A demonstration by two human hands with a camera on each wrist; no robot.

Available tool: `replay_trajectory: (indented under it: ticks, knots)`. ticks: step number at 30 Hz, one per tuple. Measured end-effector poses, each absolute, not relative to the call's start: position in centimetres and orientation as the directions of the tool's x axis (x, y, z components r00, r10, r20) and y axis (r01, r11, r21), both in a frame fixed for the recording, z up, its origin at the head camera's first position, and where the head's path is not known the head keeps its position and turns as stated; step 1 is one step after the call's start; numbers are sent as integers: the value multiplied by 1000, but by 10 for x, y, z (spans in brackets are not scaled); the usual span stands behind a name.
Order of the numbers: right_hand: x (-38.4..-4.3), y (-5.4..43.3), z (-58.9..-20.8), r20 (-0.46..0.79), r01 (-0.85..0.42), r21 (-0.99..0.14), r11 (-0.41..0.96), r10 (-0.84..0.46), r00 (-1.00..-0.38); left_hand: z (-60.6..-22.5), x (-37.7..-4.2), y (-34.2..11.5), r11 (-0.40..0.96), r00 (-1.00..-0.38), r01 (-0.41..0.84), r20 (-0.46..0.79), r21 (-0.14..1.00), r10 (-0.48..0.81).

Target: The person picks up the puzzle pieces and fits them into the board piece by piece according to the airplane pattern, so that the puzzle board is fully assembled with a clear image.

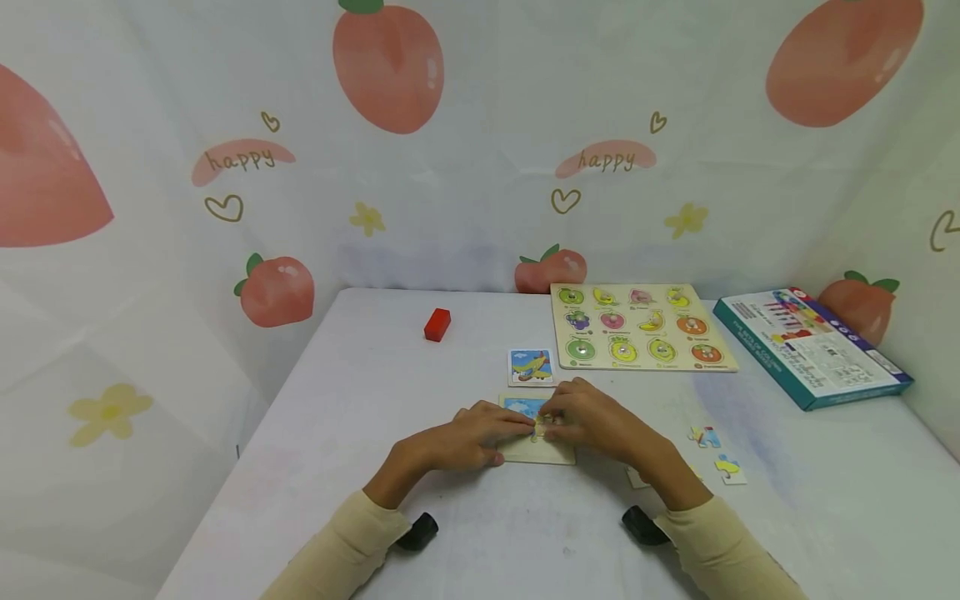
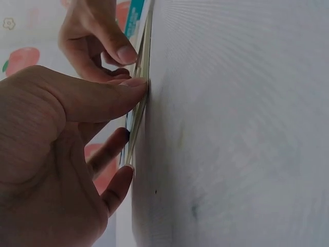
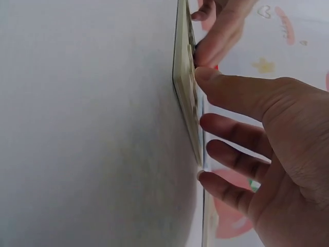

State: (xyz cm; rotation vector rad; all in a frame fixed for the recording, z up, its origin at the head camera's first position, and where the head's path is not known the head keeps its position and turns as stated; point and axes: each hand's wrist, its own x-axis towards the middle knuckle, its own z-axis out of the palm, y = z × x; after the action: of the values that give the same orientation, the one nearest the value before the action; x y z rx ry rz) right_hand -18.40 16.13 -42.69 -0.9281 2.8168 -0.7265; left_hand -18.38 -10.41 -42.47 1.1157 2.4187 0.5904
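A small wooden jigsaw board (image 1: 536, 452) with a blue-sky picture at its top lies between the two hands. My left hand (image 1: 468, 437) rests on its left side, fingers fairly straight and reaching to a yellowish puzzle piece (image 1: 539, 427) at the middle. In the left wrist view, the left thumb (image 2: 115, 98) touches the board's edge. My right hand (image 1: 592, 421) comes from the right and pinches at that piece with thumb and fingers, which partly hide it. In the right wrist view, the right thumb (image 3: 231, 92) touches the board's face. Just beyond lies an airplane picture (image 1: 531, 367).
Loose puzzle pieces (image 1: 729, 469) lie right of the right forearm, one partly under it. A fruit puzzle board (image 1: 643, 327) and a flat box (image 1: 813, 346) lie at the back right. A red block (image 1: 437, 325) is at the back left.
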Motion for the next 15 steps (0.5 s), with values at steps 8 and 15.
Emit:
replay_trajectory:
  ticks: [8, 15]
  knots:
    - [-181, 185, -420, 52, -461, -507, 729, -507, -860, -423, -183, -104, 603, -604, 591, -200, 536, 771]
    - [-166, 215, -412, 56, -396, -486, 779, -425, -904, -425, -183, -105, 601, -608, 583, -196, 547, 769]
